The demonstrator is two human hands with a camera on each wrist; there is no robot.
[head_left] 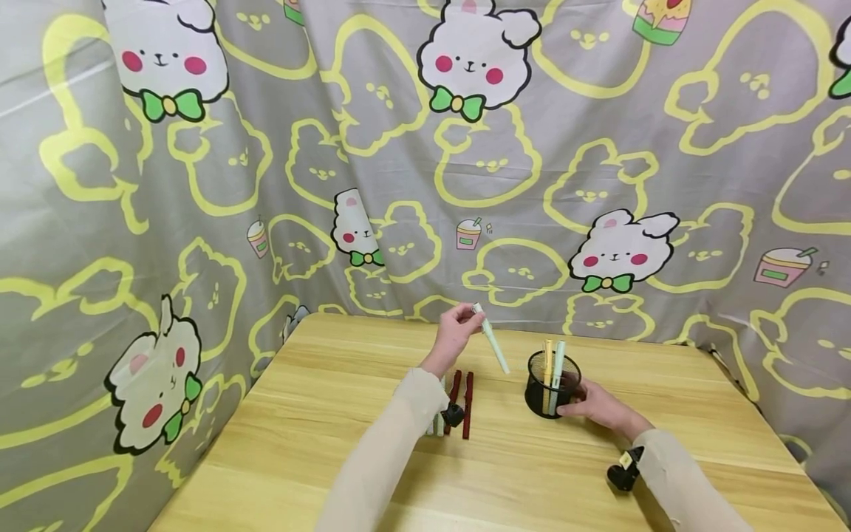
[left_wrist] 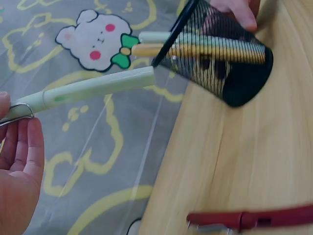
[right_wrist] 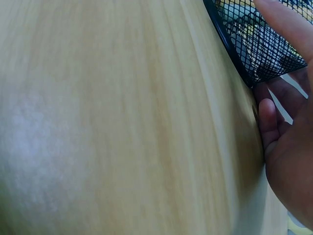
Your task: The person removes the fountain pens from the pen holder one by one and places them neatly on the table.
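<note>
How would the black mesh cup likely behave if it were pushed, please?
The cup is probably light for its size, being made of open mesh. It may tip if pushed near the top, since the two pens inside stand taller than it.

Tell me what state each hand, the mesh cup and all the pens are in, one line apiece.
Left hand: pinching a pale green pen near its clip end.
That pen: raised, tilted, outside the cup.
Right hand: holding the mesh cup.
Mesh cup: upright on the table.
Yellow pen and pale pen: standing in the cup.
Two red pens: lying on the table.
Pale pens beside them: lying, partly hidden.
</note>
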